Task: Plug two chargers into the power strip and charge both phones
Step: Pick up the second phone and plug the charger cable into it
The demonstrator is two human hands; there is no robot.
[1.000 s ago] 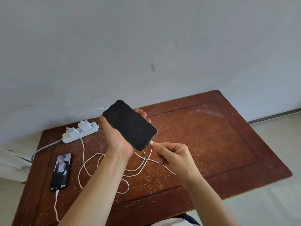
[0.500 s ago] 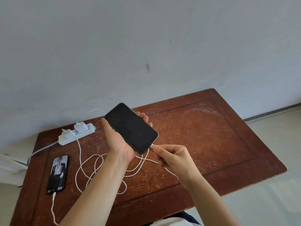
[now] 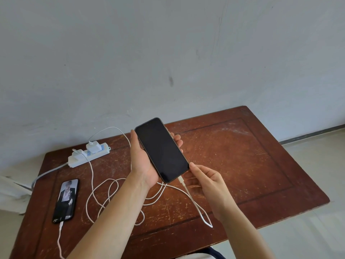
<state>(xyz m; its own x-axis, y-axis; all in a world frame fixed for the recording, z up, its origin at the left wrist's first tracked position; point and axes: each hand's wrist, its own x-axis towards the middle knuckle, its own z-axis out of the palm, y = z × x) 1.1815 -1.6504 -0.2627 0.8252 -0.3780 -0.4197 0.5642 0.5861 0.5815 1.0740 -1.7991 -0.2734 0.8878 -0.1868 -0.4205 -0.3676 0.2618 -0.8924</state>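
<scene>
Cradling the black glass-faced phone [image 3: 161,150] above the table, left hand [image 3: 144,161] wraps its edges; right hand [image 3: 203,181] loosely spread beside the white cable plug [image 3: 180,179], seemingly seated. Snagged slack could unseat it.

Power strip [image 3: 89,155] on the table's [image 3: 242,165] far left with two chargers [image 3: 93,146] in it, a phone [image 3: 65,200] lying nearer on the left, cable loops [image 3: 104,195] right of it, a second phone [image 3: 162,150] held above the table's middle, cable [image 3: 194,200] trailing near-right.
</scene>
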